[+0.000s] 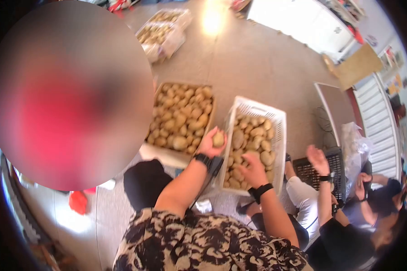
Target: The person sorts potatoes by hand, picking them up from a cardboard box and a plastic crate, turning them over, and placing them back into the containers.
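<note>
My left hand [209, 145] is closed around a potato [218, 139], held between the cardboard box and the white crate. The brown cardboard box [165, 156] on the left is filled with potatoes [180, 118] of mixed sizes. To the right stands a white plastic crate [279, 135] with slotted walls, also holding many potatoes [257, 132]. Over the near half of this crate reaches my right hand [255, 170], its thumb and fingers apart just above the potatoes. Both my wrists wear dark bands.
At the far left, a plastic-lined container [167, 47] holds more potatoes. On the right, a co-worker's raised hand [319, 160] is beside a black crate [334, 165], with other people further right. A large blurred disc covers the left side. A white cabinet [298, 22] stands at the back.
</note>
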Motion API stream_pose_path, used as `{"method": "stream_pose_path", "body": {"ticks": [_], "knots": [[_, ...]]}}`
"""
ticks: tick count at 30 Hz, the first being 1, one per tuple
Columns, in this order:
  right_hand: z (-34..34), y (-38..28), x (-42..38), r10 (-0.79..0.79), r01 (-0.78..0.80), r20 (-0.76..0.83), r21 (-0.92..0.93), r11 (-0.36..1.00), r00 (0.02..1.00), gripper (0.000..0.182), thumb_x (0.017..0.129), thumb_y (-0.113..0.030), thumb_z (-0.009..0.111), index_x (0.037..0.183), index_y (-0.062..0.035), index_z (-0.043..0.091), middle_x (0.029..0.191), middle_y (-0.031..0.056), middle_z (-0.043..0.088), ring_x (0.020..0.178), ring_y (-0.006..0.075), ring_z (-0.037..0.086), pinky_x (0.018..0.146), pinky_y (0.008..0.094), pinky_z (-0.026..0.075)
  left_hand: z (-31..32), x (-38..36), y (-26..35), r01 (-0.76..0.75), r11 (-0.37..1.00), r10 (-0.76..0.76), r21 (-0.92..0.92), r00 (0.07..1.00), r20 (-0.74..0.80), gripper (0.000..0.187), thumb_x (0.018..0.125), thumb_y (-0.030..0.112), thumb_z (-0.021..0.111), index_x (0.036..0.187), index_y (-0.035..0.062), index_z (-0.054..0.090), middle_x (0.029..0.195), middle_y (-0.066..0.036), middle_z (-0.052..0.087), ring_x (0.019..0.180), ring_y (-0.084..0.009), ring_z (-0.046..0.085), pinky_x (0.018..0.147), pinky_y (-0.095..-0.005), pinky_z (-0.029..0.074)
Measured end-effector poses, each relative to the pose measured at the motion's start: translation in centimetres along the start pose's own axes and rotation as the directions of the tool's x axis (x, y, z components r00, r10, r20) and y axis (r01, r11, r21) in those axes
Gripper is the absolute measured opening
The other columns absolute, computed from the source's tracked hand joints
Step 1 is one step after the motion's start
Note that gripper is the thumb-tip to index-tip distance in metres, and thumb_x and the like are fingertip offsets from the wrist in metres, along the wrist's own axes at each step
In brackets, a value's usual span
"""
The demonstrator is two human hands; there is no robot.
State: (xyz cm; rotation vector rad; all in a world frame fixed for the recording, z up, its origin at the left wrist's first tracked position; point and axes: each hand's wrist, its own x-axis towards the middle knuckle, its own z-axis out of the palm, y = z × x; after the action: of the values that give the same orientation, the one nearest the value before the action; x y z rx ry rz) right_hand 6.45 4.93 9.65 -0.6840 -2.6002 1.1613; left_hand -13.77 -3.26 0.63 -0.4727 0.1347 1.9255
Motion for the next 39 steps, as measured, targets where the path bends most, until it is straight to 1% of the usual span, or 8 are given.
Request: {"method": "stream_pose_path", "body": {"ticks": [2,9,18,21,28,31,34,39], "knots": [[0.1,0.7,-0.5,0.051,-0.050,0.034,-0.035,0.998,0.998,0.039,0.074,-0.015,0.065,0.108,-0.0018,0.052,0.111,0.0174,0.051,0.100,0.0299,0.051,0.085,0.0351,0.042,0.5,-0.3,0.7,-0.126,0.992,0.122,-0.021,0.982,-0.147,0.017,0.083,0.017,0.061,0.092,0.0063,0.052,0.088,-0.007,0.056,0.084,-0.0231,0.054,0.071,-0.0349,0.052],[0.0,0.1,-1.7,0.146,-0.143,0.112,-0.037,0.989,0.983,0.039,0.074,-0.017,0.065,0.108,-0.0022,0.052,0.106,0.0142,0.052,0.088,0.0246,0.053,0.079,0.0323,0.045,-1.5,0.0,4.8,-0.310,0.944,0.284,-0.117,0.939,-0.196,0.033,0.083,0.010,0.060,0.109,0.0040,0.040,0.103,-0.009,0.044,0.087,-0.0247,0.050,0.072,-0.0368,0.053],[0.6,0.9,-1.5,0.157,-0.148,0.177,-0.065,0.987,0.972,0.040,0.075,-0.020,0.064,0.110,-0.0021,0.053,0.097,0.0133,0.054,0.085,0.0244,0.052,0.076,0.0327,0.044,-2.0,0.2,6.6,-0.644,0.743,0.544,-0.185,0.741,-0.395,0.050,0.084,0.013,0.060,0.127,0.0088,0.035,0.133,-0.008,0.031,0.105,-0.0262,0.046,0.080,-0.0339,0.054],[0.7,0.9,-1.5,0.157,-0.148,0.186,-0.063,0.987,0.970,0.041,0.075,-0.020,0.064,0.110,-0.0019,0.053,0.097,0.0136,0.054,0.084,0.0247,0.052,0.076,0.0329,0.044,-1.2,-0.5,6.6,-0.628,0.727,0.490,-0.277,0.758,-0.430,0.056,0.085,0.016,0.059,0.132,0.0104,0.030,0.137,-0.008,0.027,0.110,-0.0245,0.044,0.083,-0.0324,0.053],[0.5,0.7,-1.6,0.168,-0.158,0.194,-0.067,0.985,0.967,0.042,0.075,-0.022,0.064,0.110,-0.0017,0.054,0.097,0.0138,0.054,0.085,0.0247,0.052,0.075,0.0333,0.044,-0.5,-0.4,8.0,-0.681,0.693,0.550,-0.238,0.712,-0.436,0.057,0.087,0.019,0.057,0.134,0.0085,0.028,0.139,-0.008,0.024,0.114,-0.0227,0.040,0.086,-0.0329,0.052],[0.3,0.8,-1.9,0.212,-0.203,0.208,-0.067,0.977,0.955,0.042,0.075,-0.022,0.064,0.110,-0.0019,0.054,0.096,0.0143,0.055,0.084,0.0250,0.053,0.075,0.0337,0.045,-1.0,0.0,9.4,-0.673,0.712,0.569,-0.203,0.721,-0.394,0.056,0.086,0.019,0.057,0.134,0.0076,0.029,0.138,-0.009,0.026,0.114,-0.0230,0.041,0.086,-0.0328,0.052],[0.1,0.7,-2.4,0.222,-0.214,0.210,-0.057,0.975,0.952,0.042,0.075,-0.022,0.064,0.111,-0.0028,0.054,0.096,0.0151,0.056,0.084,0.0258,0.055,0.075,0.0342,0.046,-1.7,0.1,11.7,-0.750,0.643,0.713,-0.156,0.660,-0.236,0.057,0.086,0.020,0.058,0.134,0.0080,0.029,0.138,-0.008,0.027,0.113,-0.0228,0.042,0.085,-0.0323,0.052],[-0.2,0.3,-2.4,0.238,-0.223,0.228,-0.089,0.971,0.944,0.041,0.075,-0.023,0.064,0.111,-0.0043,0.054,0.097,0.0152,0.058,0.086,0.0269,0.056,0.076,0.0344,0.046,-0.9,-0.8,11.8,-0.775,0.590,0.666,-0.227,0.626,-0.405,0.060,0.085,0.023,0.060,0.134,0.0091,0.030,0.138,-0.008,0.026,0.111,-0.0244,0.045,0.080,-0.0282,0.055]]}}
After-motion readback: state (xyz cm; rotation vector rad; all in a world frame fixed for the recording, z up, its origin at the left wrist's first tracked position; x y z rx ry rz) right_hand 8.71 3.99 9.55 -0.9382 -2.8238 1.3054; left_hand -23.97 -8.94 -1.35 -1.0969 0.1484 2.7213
